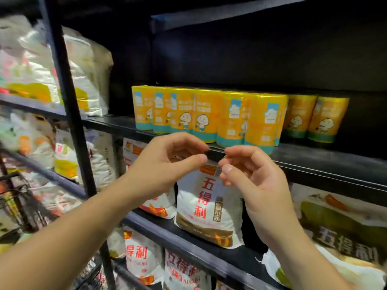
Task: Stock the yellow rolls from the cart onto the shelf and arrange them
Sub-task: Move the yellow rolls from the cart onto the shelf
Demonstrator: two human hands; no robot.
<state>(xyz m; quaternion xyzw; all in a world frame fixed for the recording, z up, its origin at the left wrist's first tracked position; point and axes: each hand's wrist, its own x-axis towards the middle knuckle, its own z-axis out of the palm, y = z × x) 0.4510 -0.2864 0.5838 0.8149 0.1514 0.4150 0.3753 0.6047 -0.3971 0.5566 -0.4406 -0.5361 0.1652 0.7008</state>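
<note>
Dark shelf (314, 162) at mid-frame carries the yellow rolls (209, 116). Below, the left hand (167, 164) and right hand (251, 176) hover, fingers loosely curled, empty. Best to nudge the front ones square, labels outward.

Seen from my head camera: a row of rolls (209, 116) stands on the shelf (324, 162), with two further rolls (314, 118) set back at its right end. My left hand (165, 164) and right hand (251, 174) hover side by side just before the shelf edge, below the row. Behind them a flour bag (209, 206) stands on the lower shelf (188, 237). Sacks (62, 65) lie left of the upright post (69, 101).
</note>
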